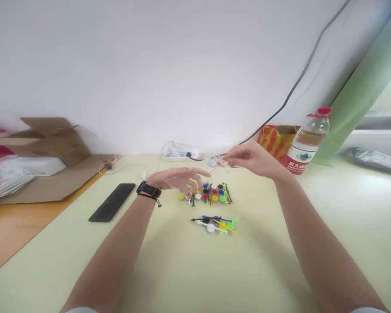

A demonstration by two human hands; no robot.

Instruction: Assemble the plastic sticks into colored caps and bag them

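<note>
My left hand (180,177), with a black watch (149,190) on the wrist, hovers palm down with its fingers stretched out and slightly apart. Below its fingertips lie several coloured round pieces (205,197) and thin arrow-shaped spinner pointers, packed in rows. My right hand (249,158) is raised to the right, thumb and forefinger pinched together. What the pinch holds is too small and blurred to name. Behind those fingertips lies a crumpled clear plastic bag (217,161). Closer to me, several spinners (210,228) in white, black, blue, yellow and green have arrows set across round bases.
A black phone-like slab (112,202) lies on the left. At the wall are a white power strip (181,153) and a black cable (299,80). A water bottle (304,150) stands right, beside a red-and-yellow bag (270,140). An open cardboard box (57,143) sits far left.
</note>
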